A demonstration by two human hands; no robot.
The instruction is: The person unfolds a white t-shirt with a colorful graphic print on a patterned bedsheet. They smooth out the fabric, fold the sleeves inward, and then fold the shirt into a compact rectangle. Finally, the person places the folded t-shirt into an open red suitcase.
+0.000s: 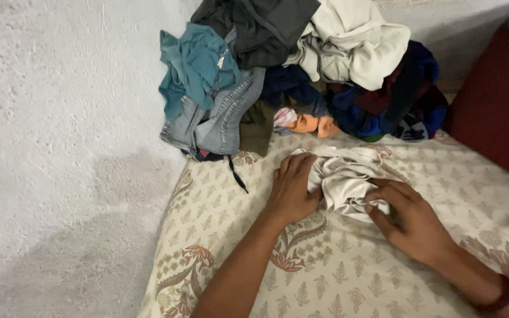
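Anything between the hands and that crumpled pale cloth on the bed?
Nothing visible. The left hand lies flat on the crumpled pale grey cloth, and the right hand pinches its near edge. The heap of mixed clothes sits behind, apart.

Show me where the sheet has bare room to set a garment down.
Bare sheet lies between the forearms, and right of the right hand. It is crowded behind the pale cloth, where the pile sits.

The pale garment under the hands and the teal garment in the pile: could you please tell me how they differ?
The pale garment is off-white; the teal garment is blue-green. The pale garment lies low on the patterned bedsheet, pressed by the left hand and gripped by the right hand; the teal garment sits untouched on the clothes pile. Both are crumpled.
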